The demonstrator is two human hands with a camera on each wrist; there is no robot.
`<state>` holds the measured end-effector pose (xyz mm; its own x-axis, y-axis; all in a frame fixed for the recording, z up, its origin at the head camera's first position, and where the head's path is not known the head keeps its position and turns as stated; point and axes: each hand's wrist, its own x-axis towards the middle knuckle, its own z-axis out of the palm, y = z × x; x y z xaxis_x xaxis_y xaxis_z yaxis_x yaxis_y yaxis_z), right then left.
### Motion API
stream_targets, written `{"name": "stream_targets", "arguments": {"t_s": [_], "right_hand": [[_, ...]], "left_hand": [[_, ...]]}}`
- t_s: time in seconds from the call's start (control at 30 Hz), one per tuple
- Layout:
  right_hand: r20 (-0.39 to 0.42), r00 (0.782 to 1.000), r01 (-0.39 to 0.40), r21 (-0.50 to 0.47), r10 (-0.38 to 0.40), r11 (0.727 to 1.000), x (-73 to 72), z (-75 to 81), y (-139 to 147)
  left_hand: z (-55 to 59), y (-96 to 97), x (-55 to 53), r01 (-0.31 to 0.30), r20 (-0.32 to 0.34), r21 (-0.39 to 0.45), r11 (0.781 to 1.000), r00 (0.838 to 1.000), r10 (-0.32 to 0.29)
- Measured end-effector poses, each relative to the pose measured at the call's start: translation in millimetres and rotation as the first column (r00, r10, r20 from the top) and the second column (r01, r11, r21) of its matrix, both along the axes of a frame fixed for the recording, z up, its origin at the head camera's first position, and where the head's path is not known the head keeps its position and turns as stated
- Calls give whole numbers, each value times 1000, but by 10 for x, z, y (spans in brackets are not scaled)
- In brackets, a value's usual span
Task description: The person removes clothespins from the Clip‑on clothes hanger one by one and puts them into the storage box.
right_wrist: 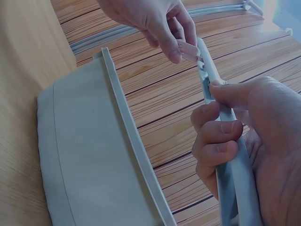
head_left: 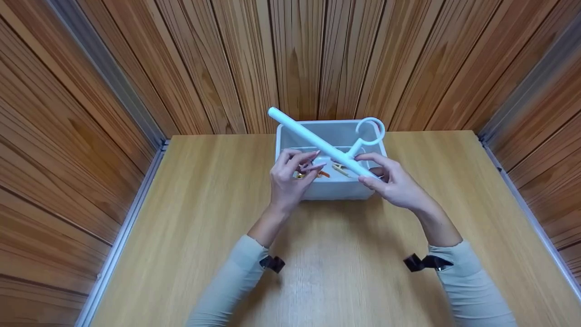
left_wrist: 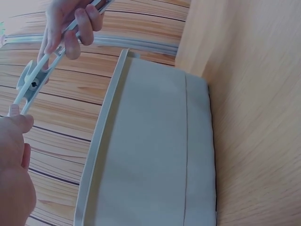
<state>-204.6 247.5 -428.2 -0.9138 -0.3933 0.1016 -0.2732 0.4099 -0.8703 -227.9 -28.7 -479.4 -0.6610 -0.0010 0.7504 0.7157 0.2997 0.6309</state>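
A pale blue bar hanger (head_left: pixel 313 137) with a ring-shaped hook slants over a light grey bin. My right hand (head_left: pixel 397 184) grips the bar near its lower right end, fingers wrapped round it in the right wrist view. Between thumb and fingers, my left hand (head_left: pixel 288 176) pinches a pink clothespin (right_wrist: pixel 188 49), held right at the bar's underside in the right wrist view. Inside the bin lie a beige clothespin (head_left: pixel 339 170) and an orange piece (head_left: pixel 324 174), partly hidden by the hanger and my left hand.
The grey bin (head_left: pixel 338 188) stands on a wooden table (head_left: pixel 204 204), close to the plank wall (head_left: pixel 299 59) behind. Metal rails (head_left: pixel 122 227) run along the table's sides. Dark straps with small devices sit on both sleeves.
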Motion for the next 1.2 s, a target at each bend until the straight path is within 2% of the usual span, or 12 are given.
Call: {"name": "stream_targets", "arguments": {"t_s": [0.3,0.5,0.87,1.2], "right_hand": [[13,1000,-7,-17,7,1000,11,0,-7],[13,1000,-16,17,16,1000,20,-5,25],[22,999,-27,36,26,999,30,-12,28],[19,999,-26,23,26,999,30,-29,26]], "left_hand": [[17,-87,-66,37,-31,-26,999,999,-38],[45,-138,-69,89,14,-36,995,996,-88],[71,-199,-65,148,118,-97,984,984,-137],[62,-194,-74,185,125,-85,979,977,-174]]}}
